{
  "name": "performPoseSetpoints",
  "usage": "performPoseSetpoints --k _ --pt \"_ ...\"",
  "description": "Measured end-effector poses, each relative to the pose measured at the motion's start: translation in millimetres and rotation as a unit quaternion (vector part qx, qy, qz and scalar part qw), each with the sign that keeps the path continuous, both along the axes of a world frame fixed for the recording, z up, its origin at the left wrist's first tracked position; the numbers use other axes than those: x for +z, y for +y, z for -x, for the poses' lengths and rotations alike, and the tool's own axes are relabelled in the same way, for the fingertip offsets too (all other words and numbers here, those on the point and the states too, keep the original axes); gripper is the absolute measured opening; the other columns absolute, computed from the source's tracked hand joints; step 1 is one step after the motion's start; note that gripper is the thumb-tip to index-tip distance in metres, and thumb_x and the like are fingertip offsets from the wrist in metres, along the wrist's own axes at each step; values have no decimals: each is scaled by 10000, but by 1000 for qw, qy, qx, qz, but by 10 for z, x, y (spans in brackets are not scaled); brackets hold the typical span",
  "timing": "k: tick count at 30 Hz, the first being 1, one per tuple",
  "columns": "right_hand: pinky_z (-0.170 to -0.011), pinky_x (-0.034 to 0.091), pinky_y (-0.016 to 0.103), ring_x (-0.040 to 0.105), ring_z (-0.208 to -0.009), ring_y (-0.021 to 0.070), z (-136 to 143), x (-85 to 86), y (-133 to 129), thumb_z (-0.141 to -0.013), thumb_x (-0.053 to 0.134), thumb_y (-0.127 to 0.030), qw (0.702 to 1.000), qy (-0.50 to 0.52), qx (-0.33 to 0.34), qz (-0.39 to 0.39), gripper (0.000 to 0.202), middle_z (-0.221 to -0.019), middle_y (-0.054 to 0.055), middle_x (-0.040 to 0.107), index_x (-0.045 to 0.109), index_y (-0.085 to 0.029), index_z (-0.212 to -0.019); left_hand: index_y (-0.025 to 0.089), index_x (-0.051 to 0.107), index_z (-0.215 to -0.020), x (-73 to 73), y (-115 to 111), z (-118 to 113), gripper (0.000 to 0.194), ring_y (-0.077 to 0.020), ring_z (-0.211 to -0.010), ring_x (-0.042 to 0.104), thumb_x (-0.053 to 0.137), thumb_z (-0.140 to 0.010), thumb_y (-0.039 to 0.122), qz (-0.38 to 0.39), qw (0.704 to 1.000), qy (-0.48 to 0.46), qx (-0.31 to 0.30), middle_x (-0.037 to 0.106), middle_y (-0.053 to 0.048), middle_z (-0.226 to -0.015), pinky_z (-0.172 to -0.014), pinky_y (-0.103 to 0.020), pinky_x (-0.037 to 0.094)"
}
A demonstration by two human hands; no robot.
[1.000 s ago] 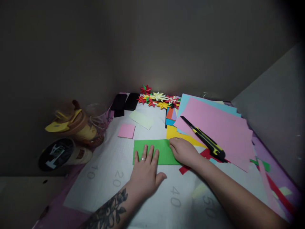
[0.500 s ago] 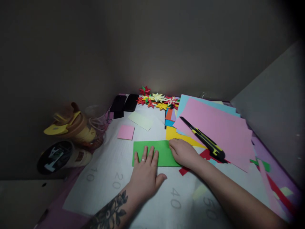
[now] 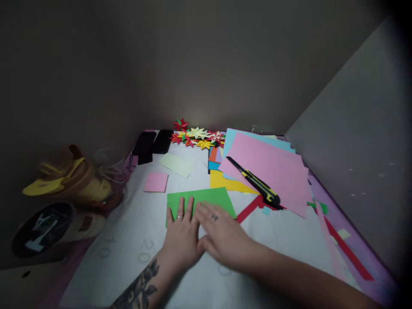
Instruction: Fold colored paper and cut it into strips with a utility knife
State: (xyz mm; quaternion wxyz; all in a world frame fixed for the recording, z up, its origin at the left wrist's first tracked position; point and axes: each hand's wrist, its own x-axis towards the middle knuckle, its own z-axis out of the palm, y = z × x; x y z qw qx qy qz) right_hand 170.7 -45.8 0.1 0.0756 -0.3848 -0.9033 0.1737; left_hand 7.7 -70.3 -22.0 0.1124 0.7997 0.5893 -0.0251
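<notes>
A green paper rectangle (image 3: 212, 197) lies flat on the white sheet that covers the table. My left hand (image 3: 182, 234) rests on its left part with the fingers spread, a ring on one of them. Close beside it, my right hand (image 3: 222, 234) lies over the middle of the green paper's near edge, fingers stretched out and slightly blurred, touching or nearly touching my left hand. Neither hand grips anything. A pink paper square (image 3: 156, 182) and a pale green paper piece (image 3: 176, 165) lie beyond my left hand.
A black and yellow cutter (image 3: 257, 182) lies on pink sheets (image 3: 273, 165) at right. Folded paper stars (image 3: 198, 134) and two phones (image 3: 162, 141) are at the back. Cups (image 3: 74, 180) stand at left. Red strips (image 3: 349, 251) lie at far right.
My right hand has moved left and nearer, from the green paper's right end to beside my left hand. My left hand still lies on the paper. The whole view has shifted.
</notes>
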Motion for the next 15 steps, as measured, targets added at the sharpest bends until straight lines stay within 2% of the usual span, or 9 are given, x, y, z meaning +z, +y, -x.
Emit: performPoseSetpoints --k 2,5,9,12,15 --pt "-1126 193 457 164 -1407 328 53 -85 -170 -846 526 -529 998 -8 34 61 819 -1526 183 230 275 -42 -1454 240 218 -1485 -10 13 0 734 -386 -1421 45 408 -846 546 -4 1000 7 0 120 -99 -1562 -1047 -690 116" --pt "-1143 152 486 68 -1420 350 2 -166 -262 -823 524 -602 992 -42 -8 119 932 -1532 210 129 206 -10 -1468 234 216 -1486 15 35 17 770 -395 -1418 54 429 -829 573 -7 1000 17 -9 122 -107 -1559 -1040 -693 127" --pt "-1148 137 501 62 -1416 359 -225 -156 -261 -829 518 -594 985 -86 -64 139 895 -1522 209 120 259 -5 -1451 234 188 -1491 53 19 129 824 -394 -1416 73 445 -810 621 -5 999 26 -21 104 -108 -1557 -1028 -699 157" --pt "-1137 152 531 85 -1413 367 -389 -130 -274 -832 534 -558 981 -109 -91 130 862 -1519 200 139 273 -15 -1449 147 218 -1483 36 -66 273 817 -377 -1415 119 418 -832 598 -2 999 48 0 139 -148 -1542 -1042 -676 178" --pt "-1109 190 566 145 -1400 391 -511 -85 -247 -821 572 -516 980 -112 -118 113 801 -1504 197 237 353 -36 -1424 77 277 -1457 22 -169 414 822 -372 -1406 173 445 -824 575 -8 998 57 21 179 -192 -1524 -1050 -652 205"
